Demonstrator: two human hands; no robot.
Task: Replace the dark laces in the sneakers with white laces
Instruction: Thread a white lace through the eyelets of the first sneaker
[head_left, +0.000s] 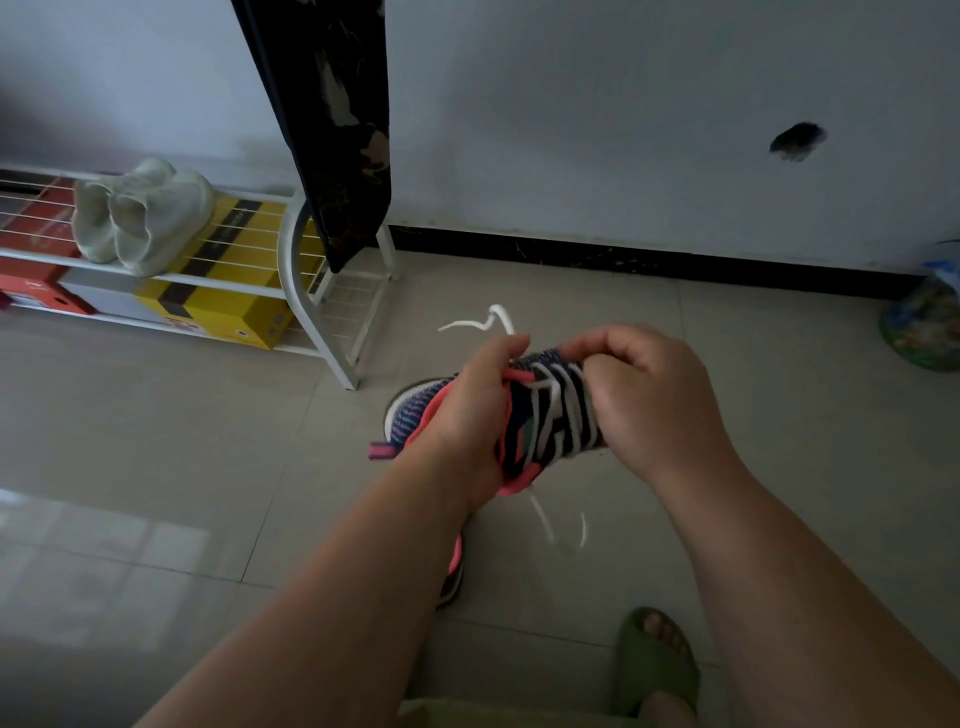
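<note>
Held mid-frame above the tiled floor (156, 467): sneaker (524, 415), heel hidden by left hand (467, 415) gripping its collar, toe behind right hand (644, 400) pinching the white lace (558, 410), second sneaker (453, 571) largely behind the forearm.

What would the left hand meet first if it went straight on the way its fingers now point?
Probably the loose white lace end just beyond the left hand, then bare floor and the wall. Depth is unclear, so the lace might lie off that line.

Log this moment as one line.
left hand grips sneaker | right hand pinches white lace | loose ends dangling
</note>
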